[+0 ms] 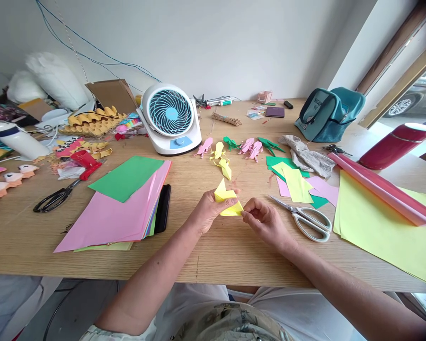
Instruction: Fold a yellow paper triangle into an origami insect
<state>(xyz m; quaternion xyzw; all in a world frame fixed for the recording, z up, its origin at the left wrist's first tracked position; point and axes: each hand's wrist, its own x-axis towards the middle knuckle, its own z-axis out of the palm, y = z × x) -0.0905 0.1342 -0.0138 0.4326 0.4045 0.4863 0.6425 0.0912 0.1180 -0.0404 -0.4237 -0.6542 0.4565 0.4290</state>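
A piece of folded yellow paper [230, 208] is held just above the table between both hands. My left hand [212, 208] grips its left side, thumb on top. The thumb and forefinger of my right hand [261, 219] pinch its lower right corner. Beyond the hands stand small origami figures: a yellow one [225, 167], a pink one [205, 147], green ones such as the long one [270, 145], and more pink ones [251, 148]. Pale-handled scissors [310, 224] lie right of my right hand, next to yellow paper scraps [294, 182].
Left lie a stack of coloured paper [124, 213], a black phone [163, 208] and black-handled scissors [55, 200]. A white fan [171, 118] stands behind. At right are yellow sheets [386, 232], a pink roll [386, 189], a red flask [394, 148], a grey cloth [310, 156] and a teal bag [326, 116].
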